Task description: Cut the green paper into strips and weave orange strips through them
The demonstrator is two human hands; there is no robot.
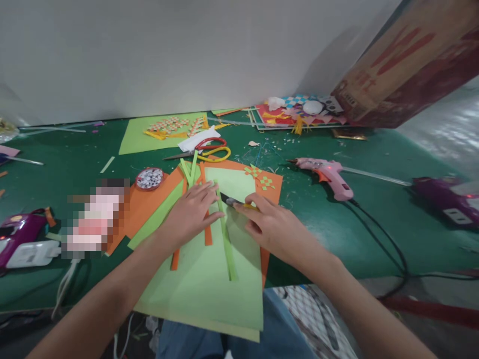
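Note:
My left hand (192, 212) lies over the paper with its fingers stretched out and thumb apart, fingertips at the top of a narrow green paper strip (227, 244). In my right hand (275, 224) is a craft knife (243, 204) with a yellow handle. Its dark blade points left and lies close beside the green strip. Under both hands is a pale green paper sheet (209, 299) that overhangs the table's front edge. Orange strips (208, 232) and more green strips (190, 169) lie around my left hand. Two small woven green-and-orange pieces (266, 182) rest at the sheet's upper right.
Red-and-yellow-handled scissors (213, 149) lie behind the papers. A pink glue gun (333, 179) with a trailing cord sits at right, and a purple power strip (445, 202) beyond it. At left are a round bead container (149, 178) and a white charger plug (33, 254).

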